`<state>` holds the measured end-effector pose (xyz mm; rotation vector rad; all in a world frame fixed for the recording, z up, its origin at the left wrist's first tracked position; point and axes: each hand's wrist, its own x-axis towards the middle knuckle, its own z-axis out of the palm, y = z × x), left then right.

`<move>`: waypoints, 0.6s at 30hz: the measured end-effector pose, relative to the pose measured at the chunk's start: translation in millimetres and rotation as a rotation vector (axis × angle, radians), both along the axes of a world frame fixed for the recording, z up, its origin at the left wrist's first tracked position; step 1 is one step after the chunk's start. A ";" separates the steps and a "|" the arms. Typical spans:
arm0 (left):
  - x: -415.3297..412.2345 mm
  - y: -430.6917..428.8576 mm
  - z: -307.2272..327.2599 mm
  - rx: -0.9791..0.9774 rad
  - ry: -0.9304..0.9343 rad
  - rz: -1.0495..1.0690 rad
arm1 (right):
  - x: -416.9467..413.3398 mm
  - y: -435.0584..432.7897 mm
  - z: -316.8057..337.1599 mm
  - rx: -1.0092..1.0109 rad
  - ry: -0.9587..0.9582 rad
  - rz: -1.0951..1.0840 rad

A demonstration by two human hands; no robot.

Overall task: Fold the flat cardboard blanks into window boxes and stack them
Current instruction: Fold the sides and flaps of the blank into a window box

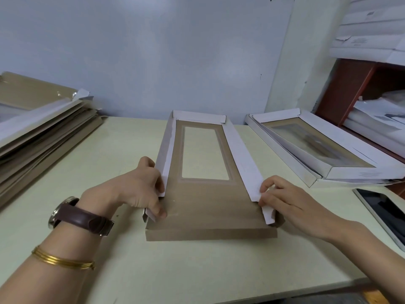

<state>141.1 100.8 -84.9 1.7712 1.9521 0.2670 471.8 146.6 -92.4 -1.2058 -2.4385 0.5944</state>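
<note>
The left hand [140,187] is gripping the near end of the left side wall [164,154], fingers curled round its outside while the thumb is pressing the small left corner tab [149,215] inward. The right hand [285,200] is mirroring it, pinching the near end of the right side wall [240,154] between thumb and forefinger just above the right corner tab [269,215]. Both grips are probably serving one purpose: holding the two white walls upright and turning the tabs across the corner, so that the near end flap [210,234], lying flat and brown toward the person, can be lifted and locked over them.

The half-formed window box [208,200] is sitting in the middle of the table [109,172], lengthwise away from the person, its clear window [205,152] facing down onto the surface. The far end wall [199,117] is already standing, so I judge the near end to be the last one left on this box.

The pile of flat blanks [43,128] is lying at the left, within reach of the hand wearing a wristwatch [74,216] and gold bangles [63,258]. The stack of finished boxes [317,148] is resting at the right, nested at an angle, likely where this one is going. A tablet [381,213] is lying near the right edge, apart from the work.
</note>
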 end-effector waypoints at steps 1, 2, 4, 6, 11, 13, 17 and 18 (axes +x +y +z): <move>0.5 -0.4 0.1 0.000 -0.006 -0.006 | 1.4 0.8 0.3 -0.017 -0.016 0.021; 0.5 -0.9 -0.1 0.000 -0.016 -0.013 | 3.5 1.6 0.8 -0.030 -0.026 0.037; -0.2 -2.1 -1.3 0.003 -0.032 -0.021 | 7.3 3.0 3.5 -0.026 -0.035 0.063; -0.2 -2.8 -1.2 0.002 -0.031 -0.027 | 10.3 3.9 7.4 -0.024 -0.034 0.087; -2.1 -0.1 -2.4 0.065 -0.017 -0.042 | 16.4 5.6 15.2 -0.097 -0.107 0.057; -3.8 1.5 -4.6 0.119 -0.017 -0.055 | 16.7 6.0 16.1 -0.091 -0.145 0.053; -1.8 2.1 -2.1 0.151 0.012 -0.079 | 14.9 5.1 16.6 -0.051 -0.180 0.056; -1.0 2.7 -1.6 0.160 0.028 -0.079 | 14.2 4.7 16.3 -0.037 -0.183 0.058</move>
